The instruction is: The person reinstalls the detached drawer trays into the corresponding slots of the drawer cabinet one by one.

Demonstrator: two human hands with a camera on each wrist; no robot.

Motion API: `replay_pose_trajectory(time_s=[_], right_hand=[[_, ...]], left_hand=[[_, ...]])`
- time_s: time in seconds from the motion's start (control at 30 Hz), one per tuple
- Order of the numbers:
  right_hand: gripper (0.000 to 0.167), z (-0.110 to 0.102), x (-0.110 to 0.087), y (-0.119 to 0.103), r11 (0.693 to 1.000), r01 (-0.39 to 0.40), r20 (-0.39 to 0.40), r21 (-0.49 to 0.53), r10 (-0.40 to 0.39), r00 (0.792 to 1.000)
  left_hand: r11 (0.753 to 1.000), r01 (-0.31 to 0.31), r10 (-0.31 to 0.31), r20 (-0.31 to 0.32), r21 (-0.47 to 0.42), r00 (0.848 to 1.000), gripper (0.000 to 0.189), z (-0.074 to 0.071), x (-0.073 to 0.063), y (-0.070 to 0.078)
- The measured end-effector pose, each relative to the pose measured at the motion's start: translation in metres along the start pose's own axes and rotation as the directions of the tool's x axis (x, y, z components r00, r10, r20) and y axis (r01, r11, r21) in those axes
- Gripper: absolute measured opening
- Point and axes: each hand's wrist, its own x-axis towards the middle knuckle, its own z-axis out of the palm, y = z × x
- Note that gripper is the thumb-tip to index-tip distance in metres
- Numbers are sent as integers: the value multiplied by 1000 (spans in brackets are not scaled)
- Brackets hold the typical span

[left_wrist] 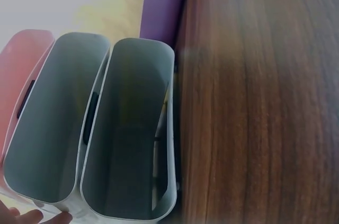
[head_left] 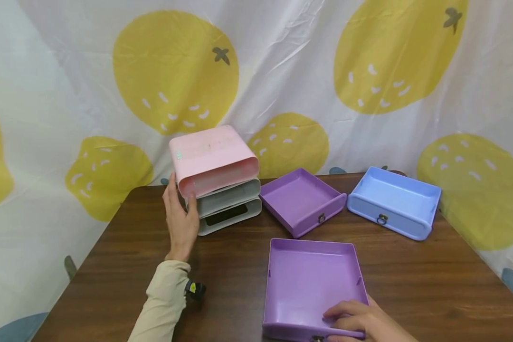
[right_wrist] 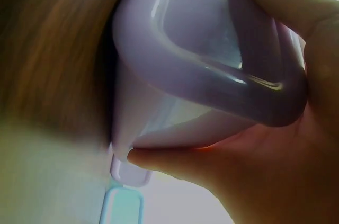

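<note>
My right hand (head_left: 363, 318) grips the front right corner of a purple drawer (head_left: 312, 280) with a small ring pull, at the table's near edge. In the right wrist view the thumb and a finger lie on either side of the drawer's corner (right_wrist: 212, 81). My left hand (head_left: 181, 223) rests against the left side of a stack of hollow drawer casings, fingers straight along the side and thumb at the front. A pink casing (head_left: 213, 152) tops the stack, above two grey casings (left_wrist: 55, 118). The open fronts show, with a dark patch inside the lowest.
Right of the stack lies a second purple drawer (head_left: 301, 199), turned at an angle. Beside it sits a blue drawer (head_left: 395, 199) near the table's back right. A fruit-patterned cloth (head_left: 282, 71) hangs behind the brown wooden table (head_left: 231, 285).
</note>
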Motion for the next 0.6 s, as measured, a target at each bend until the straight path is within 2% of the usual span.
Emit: replay_pose_trajectory(time_s=[0.1,0.23,0.47,0.6], right_hand=[[11,-2,7,-2,999,10,45,34,-11,999],[13,-1,16,-5,997,61,24,35,-62,998],[13,1,27,-12,991,42,60,124,-50,997],[13,3,33,-15,987,81,62,142,-91,994]], left_hand=[[1000,18,-18,11,-11,1000,64,0,1,1],[999,41,-40,29,-15,999,62,0,2,0],[998,56,-55,49,-11,997,62,0,0,-2],[999,49,-48,44,-20,998,63,1,1,-4]])
